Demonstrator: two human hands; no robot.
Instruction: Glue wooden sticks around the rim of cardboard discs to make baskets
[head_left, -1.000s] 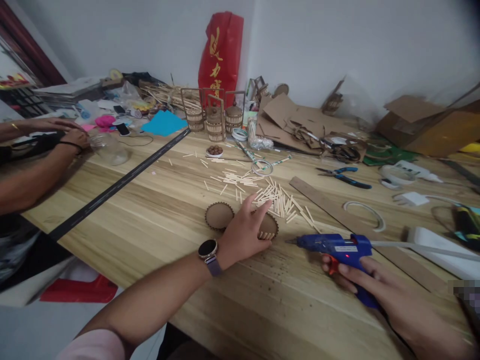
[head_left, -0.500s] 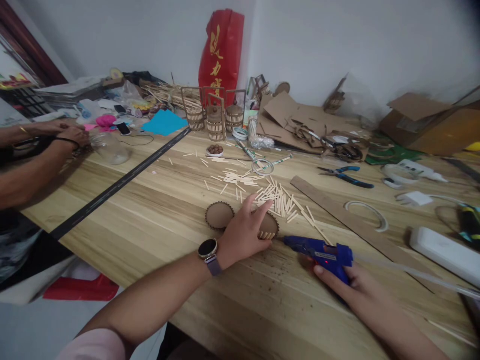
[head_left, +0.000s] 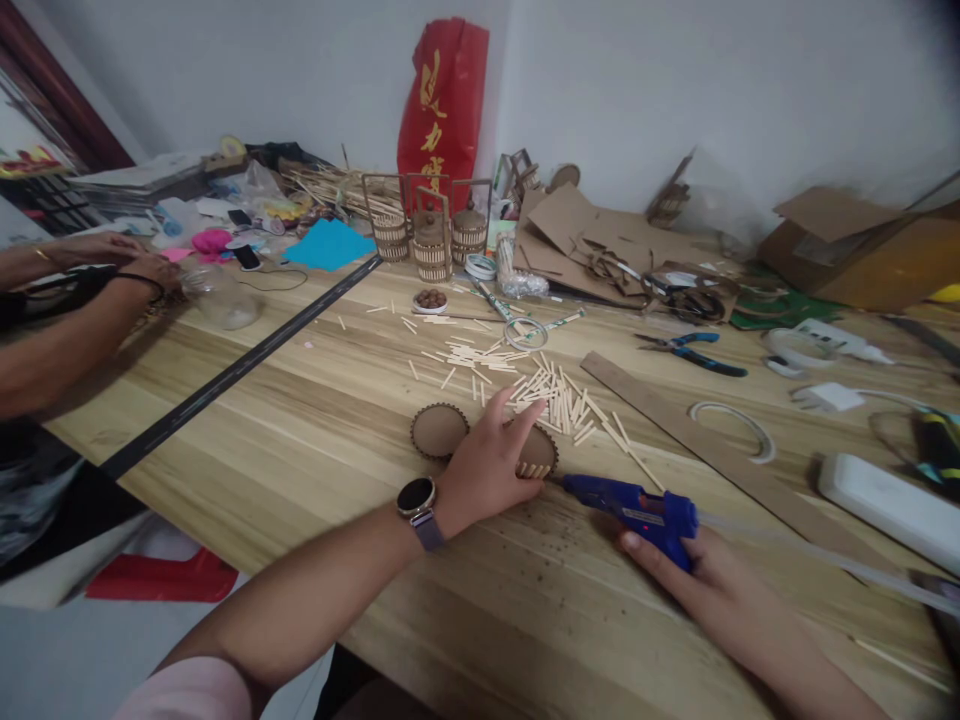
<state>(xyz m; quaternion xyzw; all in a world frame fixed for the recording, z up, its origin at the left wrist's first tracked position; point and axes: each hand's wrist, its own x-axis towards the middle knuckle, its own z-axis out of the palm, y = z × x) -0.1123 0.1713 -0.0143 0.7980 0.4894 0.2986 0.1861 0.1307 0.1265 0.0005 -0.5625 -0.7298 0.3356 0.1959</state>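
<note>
My left hand [head_left: 491, 462], with a watch at the wrist, grips a round cardboard disc [head_left: 538, 447] that has a notched rim. A few short sticks stand along the disc's near edge. A second notched disc [head_left: 439, 431] lies just left of my fingers. In my right hand [head_left: 686, 570] is a blue glue gun [head_left: 630, 505], its nozzle pointing left close to the held disc's near right edge. Behind the discs lies a pile of short wooden sticks [head_left: 559, 398].
Small stick baskets [head_left: 432, 245] with tall handles stand at the back by a red bag [head_left: 442, 110]. Pliers [head_left: 694, 352], a cardboard strip [head_left: 675, 425] and a white power strip [head_left: 889, 510] lie right. Another person's hands [head_left: 124, 260] are at the left.
The glue gun in my right hand has moved slightly left, its nozzle nearer the held disc. My left hand has hardly moved. The other person's hands have shifted a little.
</note>
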